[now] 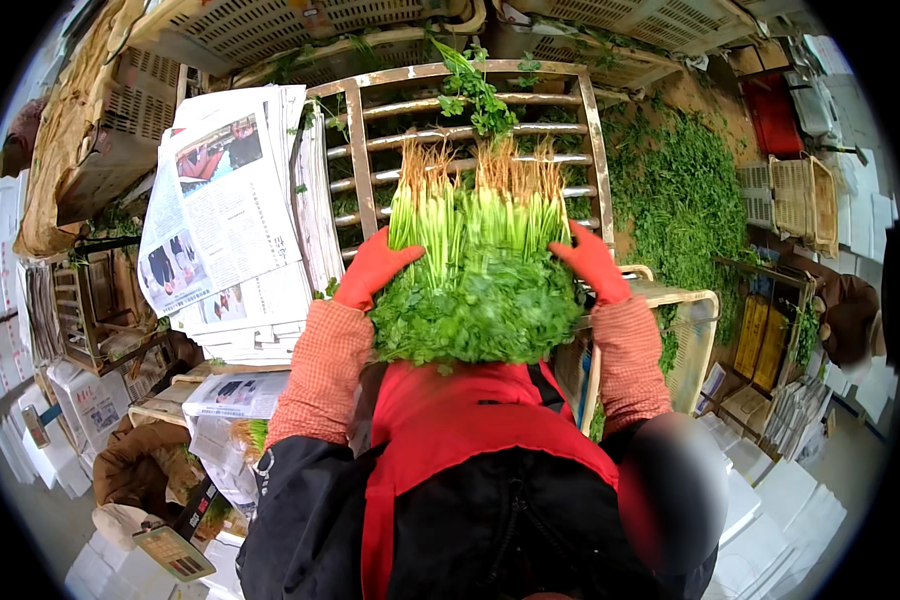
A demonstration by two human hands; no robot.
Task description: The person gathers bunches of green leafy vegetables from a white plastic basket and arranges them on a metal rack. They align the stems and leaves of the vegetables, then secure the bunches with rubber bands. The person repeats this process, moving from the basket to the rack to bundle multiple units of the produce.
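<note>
Both hands press in on 1 big bundle of green leafy herbs with pale stems and tan roots (475, 262), held against the chest with the roots pointing to 12 o'clock and the leaves toward the red apron (440, 425). The left hand in an orange-red rubber glove (373, 268) clamps the bundle's side at 9 o'clock, fingers curled round the stems; the right hand in a matching orange-red glove (592, 263) clamps the opposite side at 3 o'clock. Neither hand is spread flat — each grips the herbs.

The step in hand looks like squaring and gathering the bunch so the root ends line up. Judging from the grip, the next move calls for even pressure from both sides and a level carry, so that no stems slip out of the middle.

Just beyond the roots, at 12 o'clock, lies a rusty cream-painted metal rack with horizontal bars (470, 135), with a loose sprig of the same green herb (475, 92) resting on it. At 10 o'clock a thick stack of printed newspaper sheets (225, 215) lies beside the rack, touching its left edge. At 2 o'clock a heap of loose green herbs (680, 195) covers the ground — well apart from the hands. A cream wire-framed basket (685, 330) stands at 3 o'clock near the right forearm and could catch the elbow. White foam boxes (780, 510) are stacked at 5 o'clock.
</note>
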